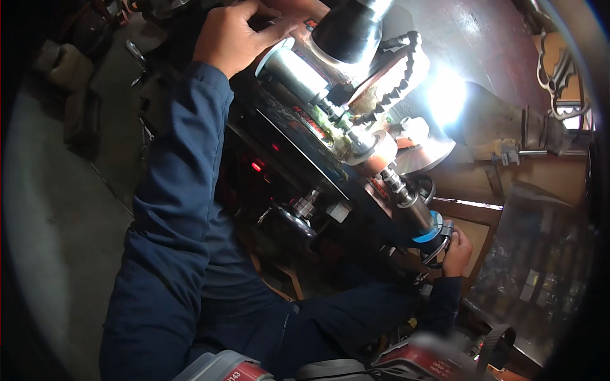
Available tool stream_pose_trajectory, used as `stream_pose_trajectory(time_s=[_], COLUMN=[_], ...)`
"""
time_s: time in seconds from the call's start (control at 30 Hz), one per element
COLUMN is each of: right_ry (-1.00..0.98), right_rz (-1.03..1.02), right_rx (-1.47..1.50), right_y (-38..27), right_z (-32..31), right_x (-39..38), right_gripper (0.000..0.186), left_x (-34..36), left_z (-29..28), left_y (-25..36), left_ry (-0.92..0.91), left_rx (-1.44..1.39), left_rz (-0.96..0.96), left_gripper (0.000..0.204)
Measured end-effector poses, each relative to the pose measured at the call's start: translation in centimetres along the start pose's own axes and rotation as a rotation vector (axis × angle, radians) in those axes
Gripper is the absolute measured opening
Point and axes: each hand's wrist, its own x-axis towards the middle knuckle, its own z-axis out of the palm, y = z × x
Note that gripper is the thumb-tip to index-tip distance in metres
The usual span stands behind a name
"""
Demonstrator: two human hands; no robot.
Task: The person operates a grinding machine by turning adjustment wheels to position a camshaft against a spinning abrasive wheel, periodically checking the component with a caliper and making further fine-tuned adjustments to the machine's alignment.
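Note:
My left hand (236, 39) is at the top, fingers curled over part of the machine beside a steel cylinder (291, 73) with a pale end cap; what it grips is unclear. My right hand (456, 253), lower right, is closed on a grey end fitting (445, 235) beside a blue-ringed cylinder (419, 216). Between them are a shaft, a copper-coloured ring (381, 151) and a segmented coolant hose (397, 89). A black conical lamp housing (343, 35) hangs above, and a glaring light hides part of the machine.
A handwheel (293, 217) sits below the machine's bed. Grey floor (57, 241) and blocks (79, 120) are at the left. A plastic-covered sheet (521, 279) and a wooden panel are at the right. Red-and-grey gear (416, 362) shows at the bottom edge.

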Motion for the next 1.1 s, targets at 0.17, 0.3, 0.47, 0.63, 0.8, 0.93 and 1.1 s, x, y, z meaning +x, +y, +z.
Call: stream_pose_trajectory(time_s=[0.17,0.3,0.47,0.63,0.8,0.93,1.1], right_ry=[-0.242,-0.480,-0.682,-0.960,-0.822,-0.513,0.572], right_rz=[0.071,0.269,0.382,0.263,0.314,0.213,-0.017], right_rx=[0.155,0.291,0.043,-0.043,0.097,0.204,-0.248], right_y=[0.7,0.7,0.8,1.9,3.2,2.2,-1.0], right_z=[-0.5,-1.0,-0.8,0.4,0.1,-1.1,3.3], right_x=[2.4,4.8,8.2,10.0,8.8,5.4,-3.9], right_gripper=[0.028,0.026,0.023,0.021,0.024,0.029,0.047], left_x=[0.0,0.0,0.0,0.0,0.0,0.0,0.0], left_z=[-0.2,-0.2,-0.2,-0.2,-0.2,-0.1,-0.2], left_y=[0.0,0.0,0.0,-0.2,-0.5,-0.6,-0.4], left_ry=[0.025,0.028,0.042,0.063,0.054,0.073,0.047], left_rx=[0.050,-0.004,0.036,-0.046,-0.068,0.000,-0.053], left_rz=[0.018,0.047,0.043,0.047,0.021,0.092,0.037], left_gripper=[0.033,0.035,0.035,0.035,0.035,0.035,0.035])
